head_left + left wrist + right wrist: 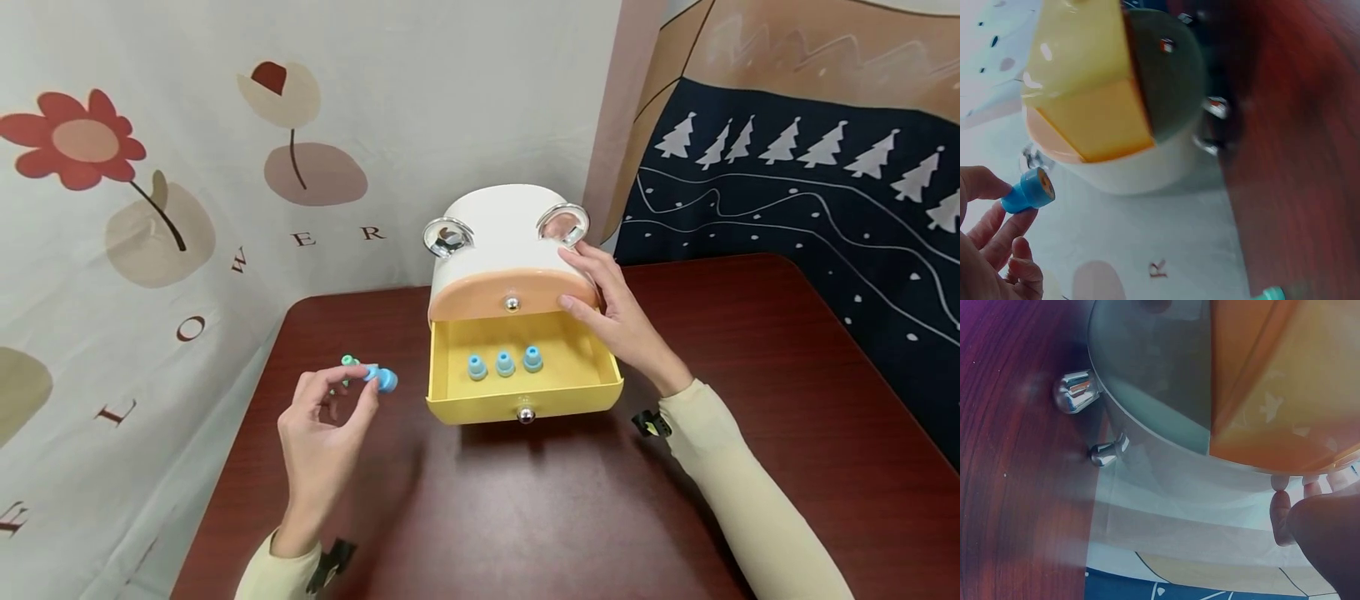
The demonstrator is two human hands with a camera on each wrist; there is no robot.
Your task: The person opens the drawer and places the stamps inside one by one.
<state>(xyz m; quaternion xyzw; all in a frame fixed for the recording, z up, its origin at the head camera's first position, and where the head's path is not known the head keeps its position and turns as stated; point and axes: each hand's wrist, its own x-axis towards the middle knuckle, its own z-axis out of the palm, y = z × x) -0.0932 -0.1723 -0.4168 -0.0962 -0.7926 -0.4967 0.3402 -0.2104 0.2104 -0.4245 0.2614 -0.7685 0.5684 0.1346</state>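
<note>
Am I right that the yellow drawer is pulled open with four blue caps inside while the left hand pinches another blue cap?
Not quite. The head view shows three blue caps in the open yellow drawer, not four. The rest holds: the left hand pinches another blue cap.

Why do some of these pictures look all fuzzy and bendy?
Head view: sharp, evenly lit, with a soft shadow under the drawer. Left wrist view: the table is smeared, though the blue cap stays clear. Right wrist view: very close up, so the box looks hazy, and glare glints on its silver feet.
</note>
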